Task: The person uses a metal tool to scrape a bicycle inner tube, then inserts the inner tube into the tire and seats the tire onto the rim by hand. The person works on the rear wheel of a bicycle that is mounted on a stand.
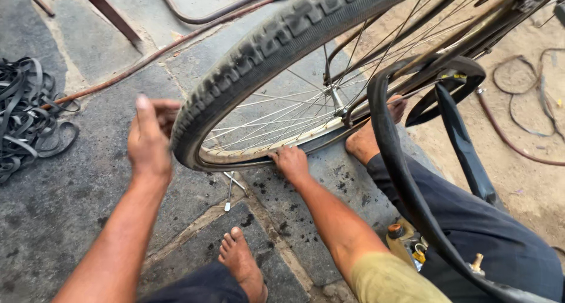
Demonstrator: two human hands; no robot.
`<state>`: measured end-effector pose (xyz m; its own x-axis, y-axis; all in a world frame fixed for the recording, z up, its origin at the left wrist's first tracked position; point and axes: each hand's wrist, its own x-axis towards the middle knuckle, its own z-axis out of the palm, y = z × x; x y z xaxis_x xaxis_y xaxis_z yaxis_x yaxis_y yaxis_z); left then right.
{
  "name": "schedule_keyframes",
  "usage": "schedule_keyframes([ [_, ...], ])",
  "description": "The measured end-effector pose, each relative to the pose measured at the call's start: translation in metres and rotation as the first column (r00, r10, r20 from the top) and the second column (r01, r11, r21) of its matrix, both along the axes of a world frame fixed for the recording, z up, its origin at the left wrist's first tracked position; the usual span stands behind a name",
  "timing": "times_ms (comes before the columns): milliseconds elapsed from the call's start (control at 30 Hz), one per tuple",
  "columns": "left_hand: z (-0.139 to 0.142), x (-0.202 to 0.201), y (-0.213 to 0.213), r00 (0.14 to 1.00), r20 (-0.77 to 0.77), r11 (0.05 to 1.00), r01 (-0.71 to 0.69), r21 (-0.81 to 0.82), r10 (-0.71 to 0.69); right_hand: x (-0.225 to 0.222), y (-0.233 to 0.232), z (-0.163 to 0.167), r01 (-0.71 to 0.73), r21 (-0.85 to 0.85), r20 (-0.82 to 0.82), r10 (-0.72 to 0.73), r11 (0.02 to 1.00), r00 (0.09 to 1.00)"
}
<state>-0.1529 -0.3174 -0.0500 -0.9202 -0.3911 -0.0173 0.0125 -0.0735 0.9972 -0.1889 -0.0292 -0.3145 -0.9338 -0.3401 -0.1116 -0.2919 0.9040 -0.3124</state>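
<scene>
At wheel's lower edge: black knobbly rubber tyre (259,56) on spoked rim, arcing lower-left to upper-right.
Left hand (150,139): fingers curled on tyre's outer tread, probably gripping.
Right hand (290,162): nearer rim; fingers together, pressing tyre's edge.

Wheel (276,73) stands on the paving (70,197), tilted. Left hand (150,141) at the tyre's (247,56) left edge; right hand (289,162) on the rim (265,147) below. Tool (229,191) lies under the wheel, between both hands. Inner tube (400,173) hangs right. Rubber strips (26,112) heaped far left.
</scene>
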Motion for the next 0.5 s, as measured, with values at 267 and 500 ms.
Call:
schedule_keyframes([
  [267, -0.065, 0.069, -0.028, 0.816, 0.577, 0.688, 0.395, -0.609, 0.042, 0.06, 0.041, -0.001, -0.205, -0.144, -0.224, 0.17, 0.968, 0.96],
  [500, -0.094, 0.064, 0.055, 0.909, 0.246, 0.74, -0.092, -0.667, 0.335, 0.056, 0.031, 0.008, -0.2, -0.055, -0.077, 0.195, 0.978, 0.978],
])
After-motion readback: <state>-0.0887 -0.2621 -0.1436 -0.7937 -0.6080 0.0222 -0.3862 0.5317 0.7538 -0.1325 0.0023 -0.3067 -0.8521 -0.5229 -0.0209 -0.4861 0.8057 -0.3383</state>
